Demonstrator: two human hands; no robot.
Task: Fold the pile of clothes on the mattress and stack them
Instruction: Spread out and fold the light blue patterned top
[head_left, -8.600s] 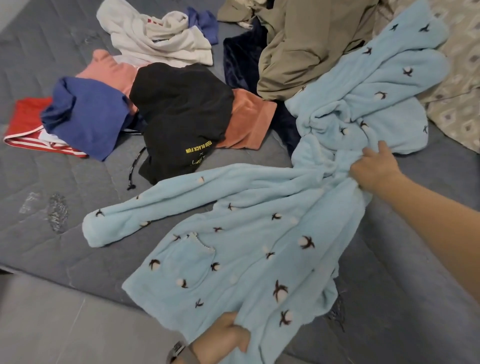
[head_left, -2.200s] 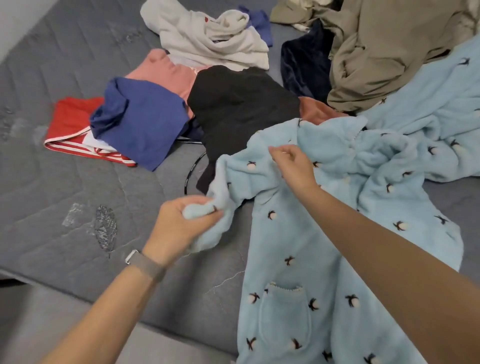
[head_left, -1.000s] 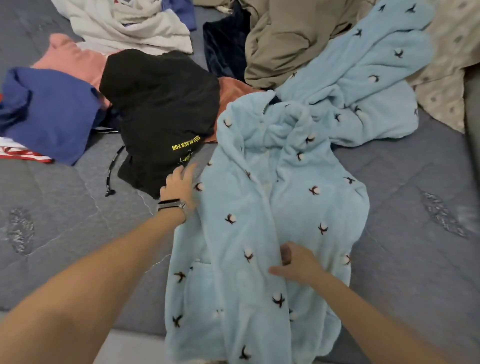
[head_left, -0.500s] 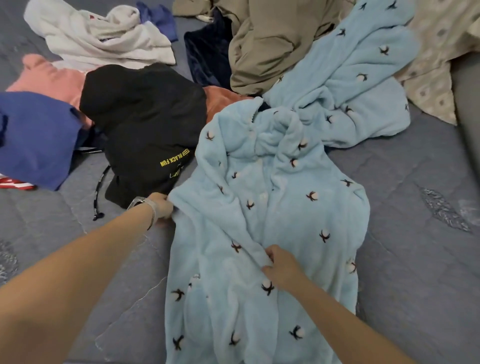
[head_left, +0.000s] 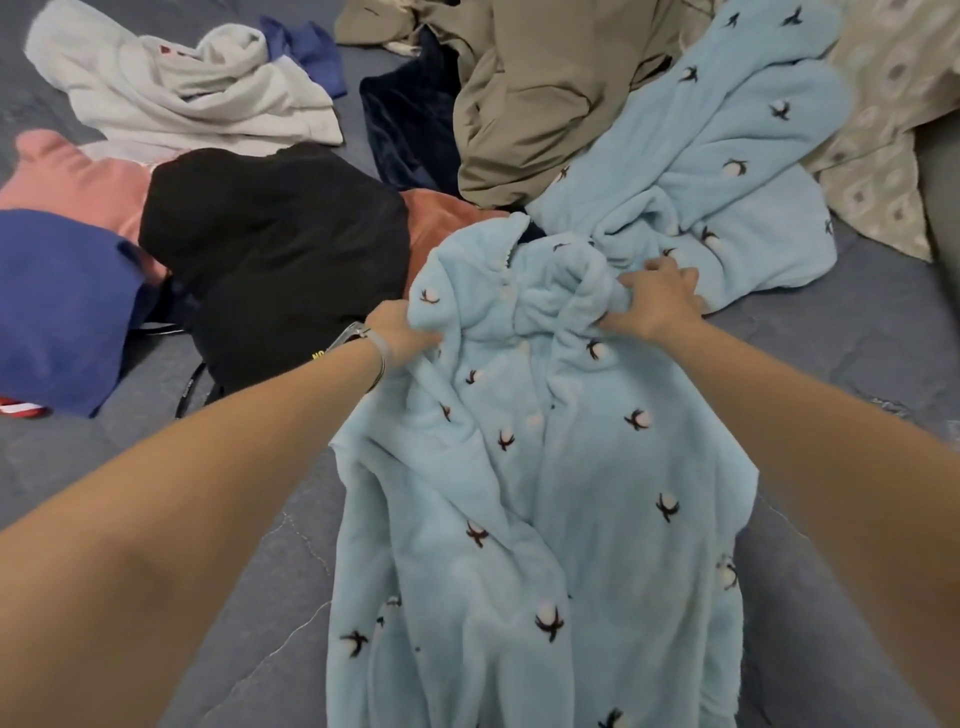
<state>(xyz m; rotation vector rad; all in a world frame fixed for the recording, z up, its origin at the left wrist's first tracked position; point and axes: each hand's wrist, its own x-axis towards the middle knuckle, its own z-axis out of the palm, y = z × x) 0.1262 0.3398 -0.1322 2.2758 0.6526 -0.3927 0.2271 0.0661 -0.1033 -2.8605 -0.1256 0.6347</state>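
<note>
Grey quilted mattress (head_left: 857, 338) — clothes-strewn

Both forearms are bare, sleeveless in view; a grey-strapped watch (head_left: 363, 340) circles the left wrist

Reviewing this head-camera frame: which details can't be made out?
- Light blue fleece top: hem cut off by the bottom edge.
- Left hand: fingertips buried in fleece folds.
- Yellow print on the black garment: mostly hidden behind the left wrist.
- Red striped garment: nearly all under the blue one.
</note>
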